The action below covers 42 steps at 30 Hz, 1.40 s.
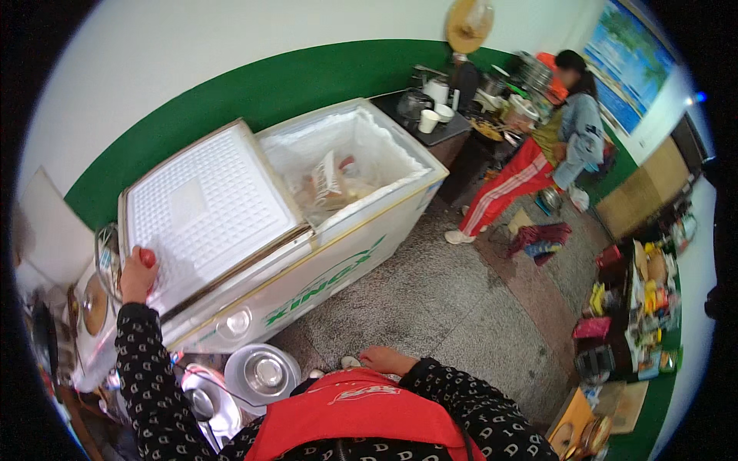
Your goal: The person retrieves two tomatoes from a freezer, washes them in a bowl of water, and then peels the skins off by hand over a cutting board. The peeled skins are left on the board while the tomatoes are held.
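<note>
My left hand point(137, 281) holds a small, round red item point(147, 257), which could be a tomato, at the left end of the freezer. Under it is the textured white lid point(213, 196) covering the left half of the chest freezer point(351, 253). The freezer's right half is uncovered, with frosted inner walls and plastic bags of food point(328, 181) inside. In front of the red apron point(369, 412), my right hand point(387, 361) hovers low over the floor. Nothing shows in that hand, and its fingers are partly hidden from this angle.
Beside the freezer's front stand a plastic tub with a metal bowl point(266, 371) and a basin with a ladle point(200, 403). Another person point(553, 138) stands at the stove by a wok point(485, 128). Paper cups point(428, 121) sit on the counter. Cloths point(539, 239) lie on the floor.
</note>
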{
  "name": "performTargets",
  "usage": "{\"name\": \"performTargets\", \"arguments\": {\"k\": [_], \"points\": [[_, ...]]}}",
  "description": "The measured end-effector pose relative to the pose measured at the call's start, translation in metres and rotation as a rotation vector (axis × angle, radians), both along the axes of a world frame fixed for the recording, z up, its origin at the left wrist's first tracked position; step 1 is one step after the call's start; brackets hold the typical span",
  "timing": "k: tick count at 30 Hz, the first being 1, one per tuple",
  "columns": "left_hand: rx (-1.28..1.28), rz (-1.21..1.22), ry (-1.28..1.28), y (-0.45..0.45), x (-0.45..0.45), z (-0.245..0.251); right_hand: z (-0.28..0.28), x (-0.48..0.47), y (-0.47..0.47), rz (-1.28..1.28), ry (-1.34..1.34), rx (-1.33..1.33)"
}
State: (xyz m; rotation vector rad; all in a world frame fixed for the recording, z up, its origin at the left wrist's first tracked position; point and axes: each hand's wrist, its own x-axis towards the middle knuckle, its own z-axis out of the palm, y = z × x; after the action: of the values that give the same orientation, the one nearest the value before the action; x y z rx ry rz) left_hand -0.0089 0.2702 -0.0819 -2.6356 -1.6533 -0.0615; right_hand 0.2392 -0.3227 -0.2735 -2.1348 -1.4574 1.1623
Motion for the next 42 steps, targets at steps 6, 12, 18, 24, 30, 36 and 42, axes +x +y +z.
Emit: {"name": "performTargets", "arguments": {"k": [6,12,18,24,30,36,42], "points": [[0.03,-0.046,-0.063,0.003,0.0,-0.007,-0.001,-0.013,0.03,0.083,-0.031,0.052],[0.031,-0.088,-0.253,0.023,-0.023,-0.019,0.004,-0.021,0.053,0.218,-0.097,0.046],[-0.398,0.088,-1.246,0.002,-0.067,0.013,0.064,-0.026,0.112,0.274,-0.07,0.271],[-0.556,0.122,-1.739,-0.151,-0.165,0.073,0.188,-0.07,0.174,0.405,-0.153,0.565],[-0.502,0.419,-1.975,-0.336,-0.276,0.053,0.264,-0.162,0.218,0.634,-0.259,0.862],[-0.473,0.647,-2.091,-0.444,-0.315,0.006,0.255,-0.24,0.309,0.749,-0.516,1.137],[-0.356,0.779,-2.104,-0.505,-0.326,-0.012,0.23,-0.284,0.356,0.82,-0.812,1.228]]}}
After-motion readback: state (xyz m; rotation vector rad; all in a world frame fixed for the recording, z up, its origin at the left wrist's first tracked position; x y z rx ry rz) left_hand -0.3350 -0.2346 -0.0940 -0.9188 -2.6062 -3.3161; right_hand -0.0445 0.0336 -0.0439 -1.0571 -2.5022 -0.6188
